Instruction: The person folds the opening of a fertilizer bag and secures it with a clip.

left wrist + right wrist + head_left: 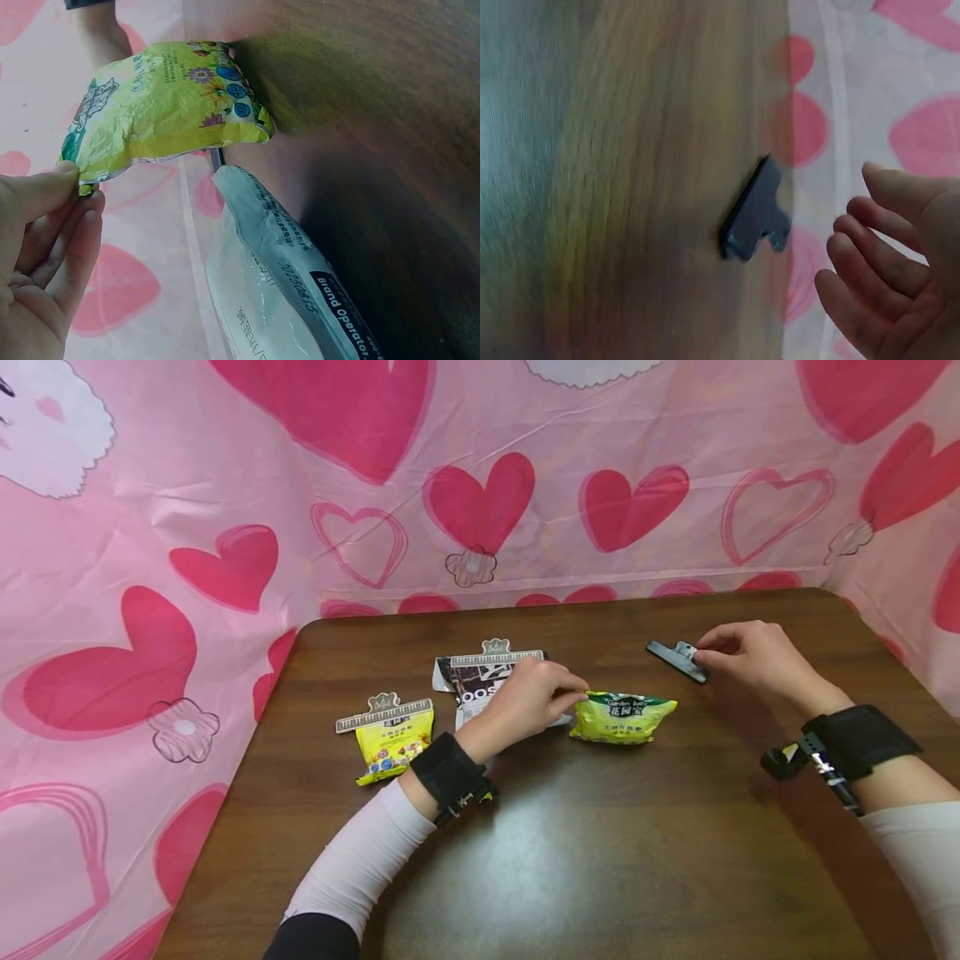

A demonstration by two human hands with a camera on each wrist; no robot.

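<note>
My left hand (528, 697) pinches the upper corner of a small yellow-green packet (622, 722) between thumb and fingertips. In the left wrist view the packet (169, 105) slants up from the table, its flower print facing the camera. Farther right, the fingertips of my right hand (761, 656) are right at the handle of a dark bag clip (678, 660). The right wrist view shows the clip (756, 214) lying on the tabletop, with the fingers of the right hand (892, 262) loosely bent and nothing between them.
A grey-white and black bag (476, 693) with a piano-key clip (498, 653) along its top lies behind my left hand. Left of it is another yellow packet (393, 743) with a matching clip (384, 712). A pink heart-print cloth (555, 527) hangs behind the brown table (600, 860).
</note>
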